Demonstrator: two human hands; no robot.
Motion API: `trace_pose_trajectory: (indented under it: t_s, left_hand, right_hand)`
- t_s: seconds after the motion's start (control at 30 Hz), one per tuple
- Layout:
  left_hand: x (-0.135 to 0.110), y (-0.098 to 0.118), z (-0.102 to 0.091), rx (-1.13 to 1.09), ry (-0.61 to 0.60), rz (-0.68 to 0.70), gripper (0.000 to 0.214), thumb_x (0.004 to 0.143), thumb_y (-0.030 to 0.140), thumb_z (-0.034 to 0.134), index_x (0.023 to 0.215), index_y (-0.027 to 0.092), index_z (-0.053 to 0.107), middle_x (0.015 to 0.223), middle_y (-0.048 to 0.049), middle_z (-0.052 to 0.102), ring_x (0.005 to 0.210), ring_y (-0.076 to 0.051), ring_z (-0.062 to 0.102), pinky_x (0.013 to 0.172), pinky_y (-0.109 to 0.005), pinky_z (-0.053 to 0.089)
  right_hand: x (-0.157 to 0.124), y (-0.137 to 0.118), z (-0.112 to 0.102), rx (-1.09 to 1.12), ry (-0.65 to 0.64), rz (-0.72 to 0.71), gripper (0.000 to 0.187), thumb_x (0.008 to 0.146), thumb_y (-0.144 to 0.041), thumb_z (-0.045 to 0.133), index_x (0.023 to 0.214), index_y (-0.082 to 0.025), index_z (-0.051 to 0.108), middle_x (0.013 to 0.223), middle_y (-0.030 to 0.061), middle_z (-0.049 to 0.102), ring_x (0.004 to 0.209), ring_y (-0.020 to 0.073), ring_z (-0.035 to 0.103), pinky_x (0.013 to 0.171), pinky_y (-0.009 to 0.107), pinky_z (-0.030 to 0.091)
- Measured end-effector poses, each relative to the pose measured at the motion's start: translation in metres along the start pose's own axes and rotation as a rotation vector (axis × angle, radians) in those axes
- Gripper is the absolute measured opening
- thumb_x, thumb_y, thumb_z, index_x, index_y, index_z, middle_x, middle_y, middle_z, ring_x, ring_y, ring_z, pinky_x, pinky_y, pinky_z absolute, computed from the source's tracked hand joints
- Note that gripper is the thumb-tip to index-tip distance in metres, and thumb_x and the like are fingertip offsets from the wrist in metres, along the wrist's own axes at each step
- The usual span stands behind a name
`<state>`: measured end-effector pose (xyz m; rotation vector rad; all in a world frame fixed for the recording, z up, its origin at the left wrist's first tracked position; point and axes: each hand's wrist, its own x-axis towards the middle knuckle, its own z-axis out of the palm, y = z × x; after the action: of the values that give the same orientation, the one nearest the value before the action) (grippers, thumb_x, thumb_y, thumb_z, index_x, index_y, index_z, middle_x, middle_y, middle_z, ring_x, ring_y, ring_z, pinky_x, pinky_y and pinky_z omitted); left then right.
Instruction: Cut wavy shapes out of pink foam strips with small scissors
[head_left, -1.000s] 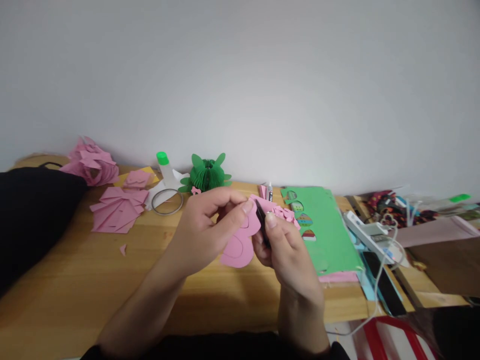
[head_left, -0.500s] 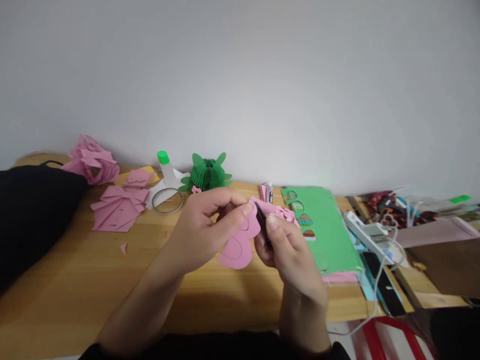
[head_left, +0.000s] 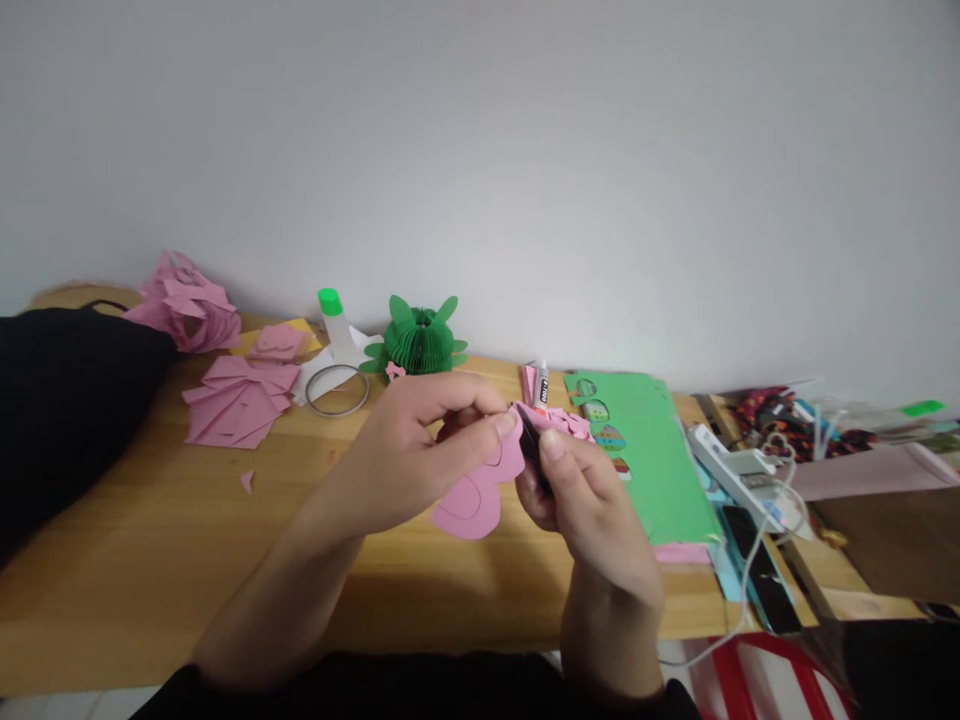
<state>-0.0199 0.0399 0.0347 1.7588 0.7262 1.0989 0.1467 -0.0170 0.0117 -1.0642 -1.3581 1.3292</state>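
Note:
My left hand point(head_left: 420, 450) pinches a pink paper cut-out point(head_left: 476, 492) between thumb and fingers, above the wooden table point(head_left: 150, 560). The paper has curved pencil lines on it and hangs down below the fingers. My right hand point(head_left: 581, 495) is closed round black scissors point(head_left: 534, 450), whose blades meet the paper's right edge. Both hands are close together at the middle of the view. More pink paper pieces point(head_left: 566, 422) lie just behind the right hand.
A green sheet with egg-shaped cut-outs point(head_left: 645, 450) lies right of the hands. At the back stand a green-capped glue bottle point(head_left: 335, 325), a green paper ornament point(head_left: 418, 338), a wire ring point(head_left: 335, 388) and pink paper scraps point(head_left: 240, 400). A black bag point(head_left: 67, 400) is far left; cables and clutter point(head_left: 757, 480) right.
Both hands stay together on the pink paper. The scissors have shifted slightly along its edge and the view has tilted a little downward.

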Motion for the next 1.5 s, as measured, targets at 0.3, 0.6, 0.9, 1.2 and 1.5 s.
trace_pose_trajectory:
  t_s: [0.3,0.6,0.9,1.2,1.5]
  left_hand:
    - [0.0,-0.005,-0.001,-0.068,-0.068,-0.017,0.022,0.082,0.011,0.057,0.061,0.017,0.058,0.052,0.0072,0.045,0.048,-0.005,0.038,0.043,-0.017,0.029]
    - [0.006,-0.007,0.006,-0.143,-0.193,-0.113,0.021,0.08,0.013,0.056,0.059,0.017,0.055,0.05,0.0074,0.04,0.047,-0.006,0.033,0.041,-0.019,0.024]
    - [0.016,-0.021,0.041,-0.12,-0.3,-0.229,0.025,0.078,0.022,0.057,0.054,0.018,0.052,0.052,0.0034,0.046,0.051,-0.01,0.041,0.047,-0.022,0.032]
    - [0.048,-0.039,0.093,-0.168,-0.444,-0.261,0.021,0.076,0.021,0.059,0.056,0.016,0.057,0.052,0.0029,0.049,0.049,-0.009,0.042,0.045,-0.02,0.033]
    - [0.085,-0.068,0.14,-0.349,-0.47,-0.383,0.015,0.071,0.024,0.069,0.059,0.015,0.064,0.055,0.0025,0.055,0.051,-0.009,0.047,0.049,-0.02,0.037]
  right_hand:
    - [-0.001,0.0,-0.003,0.012,-0.035,-0.003,0.045,0.1,-0.049,0.043,0.065,-0.02,0.045,0.052,-0.0071,0.035,0.043,0.0073,0.025,0.04,0.024,0.022]
    - [-0.01,0.002,-0.016,-0.076,-0.053,0.003,0.047,0.101,-0.048,0.041,0.064,-0.019,0.045,0.053,-0.0064,0.036,0.045,0.0076,0.029,0.042,0.024,0.024]
    - [-0.031,0.011,-0.046,-0.127,0.006,0.089,0.047,0.099,-0.051,0.04,0.063,-0.021,0.043,0.054,-0.0056,0.038,0.046,0.0091,0.03,0.043,0.025,0.025]
    - [-0.05,0.028,-0.088,-0.031,0.148,0.119,0.048,0.098,-0.053,0.042,0.062,-0.021,0.042,0.05,-0.0071,0.035,0.044,0.0081,0.027,0.039,0.023,0.021]
    - [-0.043,0.048,-0.128,0.112,0.34,0.211,0.054,0.086,-0.068,0.05,0.059,-0.021,0.044,0.044,-0.0095,0.032,0.037,0.0057,0.02,0.033,0.021,0.013]
